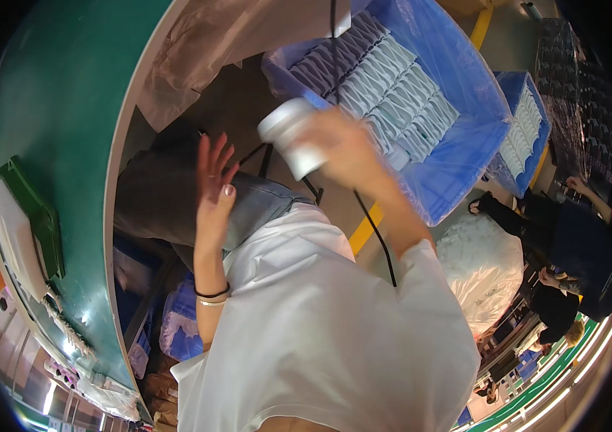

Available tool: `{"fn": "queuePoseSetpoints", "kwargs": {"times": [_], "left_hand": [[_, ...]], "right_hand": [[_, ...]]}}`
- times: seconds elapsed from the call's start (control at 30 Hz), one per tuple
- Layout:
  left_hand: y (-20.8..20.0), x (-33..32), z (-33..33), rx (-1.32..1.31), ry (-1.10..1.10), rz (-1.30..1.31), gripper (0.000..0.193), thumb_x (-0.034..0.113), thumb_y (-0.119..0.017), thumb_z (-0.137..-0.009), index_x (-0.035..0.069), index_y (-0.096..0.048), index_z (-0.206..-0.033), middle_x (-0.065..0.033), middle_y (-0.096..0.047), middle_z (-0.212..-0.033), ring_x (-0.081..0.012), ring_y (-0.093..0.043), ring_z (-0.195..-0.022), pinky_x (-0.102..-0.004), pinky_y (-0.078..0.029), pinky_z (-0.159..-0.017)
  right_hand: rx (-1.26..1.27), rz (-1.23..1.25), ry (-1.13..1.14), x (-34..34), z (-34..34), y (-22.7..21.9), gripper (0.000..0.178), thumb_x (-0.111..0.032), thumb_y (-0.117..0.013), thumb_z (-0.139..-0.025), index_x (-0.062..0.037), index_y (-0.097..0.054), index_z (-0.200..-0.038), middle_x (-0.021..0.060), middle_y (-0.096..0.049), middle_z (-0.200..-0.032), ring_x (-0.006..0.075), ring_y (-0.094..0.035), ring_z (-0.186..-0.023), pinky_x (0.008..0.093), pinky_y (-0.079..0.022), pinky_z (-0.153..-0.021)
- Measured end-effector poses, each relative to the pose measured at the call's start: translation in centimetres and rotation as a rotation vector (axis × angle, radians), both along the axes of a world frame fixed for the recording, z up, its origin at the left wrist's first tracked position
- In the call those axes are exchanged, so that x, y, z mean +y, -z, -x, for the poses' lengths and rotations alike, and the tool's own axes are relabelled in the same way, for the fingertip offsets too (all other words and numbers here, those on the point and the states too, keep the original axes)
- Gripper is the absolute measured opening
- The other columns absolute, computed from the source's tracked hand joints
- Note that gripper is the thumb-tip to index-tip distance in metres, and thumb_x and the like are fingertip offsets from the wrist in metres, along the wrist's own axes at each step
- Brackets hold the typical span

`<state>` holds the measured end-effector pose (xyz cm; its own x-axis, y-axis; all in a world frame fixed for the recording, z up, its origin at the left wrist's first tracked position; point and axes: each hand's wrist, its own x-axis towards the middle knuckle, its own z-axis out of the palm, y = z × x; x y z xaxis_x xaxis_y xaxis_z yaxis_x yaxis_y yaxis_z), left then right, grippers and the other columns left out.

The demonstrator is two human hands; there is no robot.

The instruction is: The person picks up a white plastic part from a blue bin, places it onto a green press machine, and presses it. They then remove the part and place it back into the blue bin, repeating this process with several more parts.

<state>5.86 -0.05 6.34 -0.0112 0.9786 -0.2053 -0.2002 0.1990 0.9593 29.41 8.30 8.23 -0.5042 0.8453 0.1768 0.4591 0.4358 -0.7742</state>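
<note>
My right hand point(342, 147) is closed round a white plastic part point(288, 126). Motion smears both, so the part's exact shape is lost; its outline is short and blocky with rounded edges. Beyond that hand stands a blue crate point(482, 133), lined with clear film, in which pale grey and white moulded parts point(385, 90) lie stacked in rows. Raised over my lap, my left hand point(214, 180) has its fingers apart and holds nothing. A gap separates it from the white part.
A green tabletop point(54, 108) with a pale curved edge runs along my left, bearing a green tray point(36, 216). A black cable point(374, 234) hangs near my right arm. At right are a smaller blue crate point(518, 151), a plastic-wrapped white bundle point(482, 263) and other people point(579, 237).
</note>
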Motion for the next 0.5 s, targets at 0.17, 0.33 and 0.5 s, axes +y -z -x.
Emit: {"fn": "queuePoseSetpoints", "kwargs": {"times": [0.17,0.33,0.5], "left_hand": [[4.7,-4.4,8.2,-0.256,-0.053,0.173,0.068,0.039,-0.053,-0.094,0.008,-0.025,-0.149,-0.0133,-0.050,-0.136,-0.0266,-0.053,-0.120,-0.0408,-0.038,-0.107],[5.2,-5.2,8.8,-0.658,-0.224,0.123,0.056,0.033,-0.046,-0.100,0.007,-0.030,-0.146,-0.0110,-0.057,-0.125,-0.0228,-0.056,-0.112,-0.0379,-0.041,-0.102],[5.4,-4.7,7.9,-0.501,-0.213,0.135,0.055,0.032,-0.046,-0.100,0.006,-0.030,-0.146,-0.0091,-0.058,-0.123,-0.0215,-0.057,-0.109,-0.0371,-0.042,-0.102]], "right_hand": [[-0.365,-0.145,1.005,4.6,-19.6,6.9,0.023,-0.025,-0.070,-0.082,-0.0074,-0.070,-0.098,0.0109,-0.070,-0.086,0.0232,-0.065,-0.077,0.0345,-0.048,-0.073],[-1.212,0.225,0.401,-2.2,-30.4,23.4,0.015,-0.024,-0.065,-0.081,-0.0124,-0.072,-0.088,0.0106,-0.070,-0.086,0.0324,-0.066,-0.084,0.0473,-0.046,-0.079],[-1.378,0.283,0.220,-5.4,-29.8,30.6,0.010,-0.013,-0.064,-0.075,-0.0076,-0.070,-0.082,0.0127,-0.069,-0.086,0.0307,-0.066,-0.086,0.0436,-0.050,-0.079]]}}
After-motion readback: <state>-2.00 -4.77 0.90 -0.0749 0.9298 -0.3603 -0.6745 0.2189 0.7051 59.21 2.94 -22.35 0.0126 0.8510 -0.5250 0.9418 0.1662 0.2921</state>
